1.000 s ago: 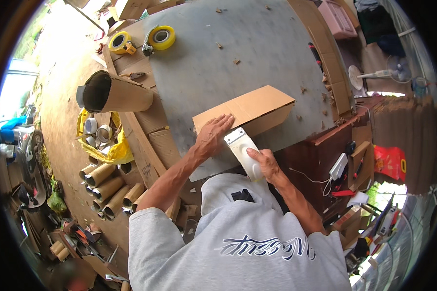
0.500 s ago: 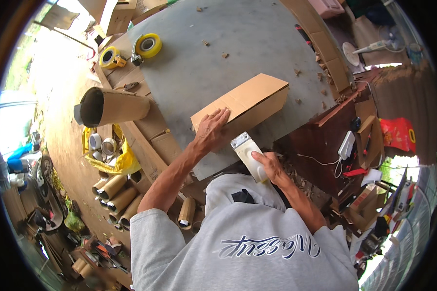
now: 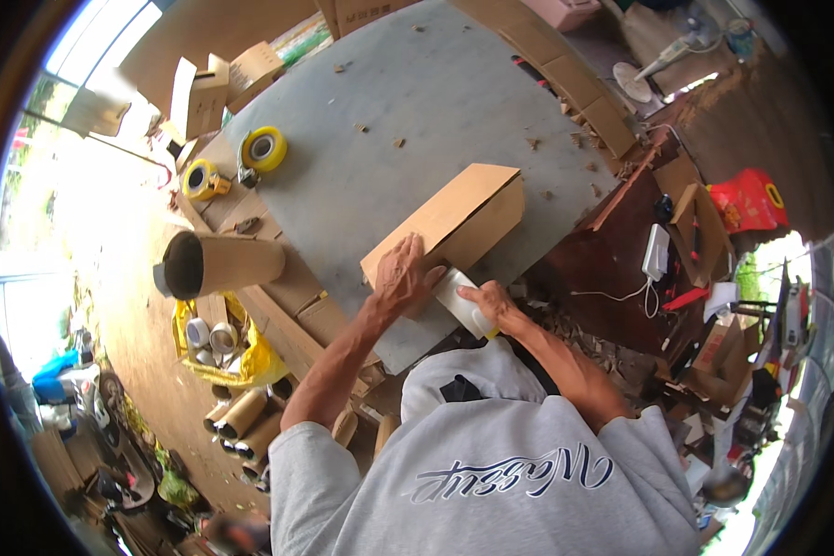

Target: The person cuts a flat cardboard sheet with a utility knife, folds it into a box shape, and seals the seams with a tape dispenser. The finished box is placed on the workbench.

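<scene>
A closed brown cardboard box [image 3: 459, 201] lies slantwise on the grey tabletop [image 3: 343, 190], its long side toward me. My left hand [image 3: 401, 278] rests on the near left end of the box, fingers laid flat along its top, thumb stretched to the right. In my right hand [image 3: 493, 306] is a white hand-held tool [image 3: 463, 301]; its front end is against the near side of the box, close to my left thumb. That front end is partly hidden now; half a second ago it showed a metal plate.
Two yellow tape rolls with dispensers [image 3: 263, 148] lie at the table's left edge. A wide cardboard tube [image 3: 241, 264] stands there too, above a yellow bag of tape rolls [image 3: 259, 361]. Cardboard scraps [image 3: 398, 143] dot the tabletop. At right is a white power strip [image 3: 656, 252].
My right hand has brought the white tool up and left to the box. My left thumb has spread toward it. The whole view has shifted slightly.
</scene>
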The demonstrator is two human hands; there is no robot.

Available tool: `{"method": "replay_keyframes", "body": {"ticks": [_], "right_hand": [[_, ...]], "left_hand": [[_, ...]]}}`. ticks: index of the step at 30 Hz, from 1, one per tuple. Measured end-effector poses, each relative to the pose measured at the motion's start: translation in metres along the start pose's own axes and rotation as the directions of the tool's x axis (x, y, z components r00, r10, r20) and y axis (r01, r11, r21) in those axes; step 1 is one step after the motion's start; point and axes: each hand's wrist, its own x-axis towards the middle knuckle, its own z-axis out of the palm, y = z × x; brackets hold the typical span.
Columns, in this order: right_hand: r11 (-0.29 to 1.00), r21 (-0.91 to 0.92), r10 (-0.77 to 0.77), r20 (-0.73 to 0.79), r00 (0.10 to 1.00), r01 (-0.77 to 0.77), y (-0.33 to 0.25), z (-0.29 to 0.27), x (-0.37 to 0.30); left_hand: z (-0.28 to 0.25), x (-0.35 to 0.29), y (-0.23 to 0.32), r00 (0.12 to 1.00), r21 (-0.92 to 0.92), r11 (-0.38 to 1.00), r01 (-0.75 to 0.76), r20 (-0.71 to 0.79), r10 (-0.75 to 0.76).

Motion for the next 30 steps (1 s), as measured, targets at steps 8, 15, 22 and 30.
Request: {"method": "replay_keyframes", "body": {"ticks": [8,15,22,30], "right_hand": [[0.996,-0.039,-0.077,0.049,0.996,0.079,-0.043,-0.009,-0.033],[0.994,-0.104,-0.020,0.028,0.999,0.023,-0.051,0.001,-0.023],[0.997,-0.054,0.058,0.148,0.987,-0.051,-0.070,-0.006,-0.007],[0.802,-0.598,0.049,0.031,0.998,-0.021,-0.053,0.016,-0.010]], "left_hand": [[-0.003,0.006,0.015,0.997,0.074,0.994,0.077,-0.004,-0.077],[0.014,-0.001,0.004,0.999,0.140,0.990,0.025,-0.041,-0.020],[0.002,0.001,0.014,0.999,0.126,0.992,0.000,-0.054,0.007],[0.004,0.011,0.020,0.986,0.130,0.988,0.085,-0.154,-0.064]]}}
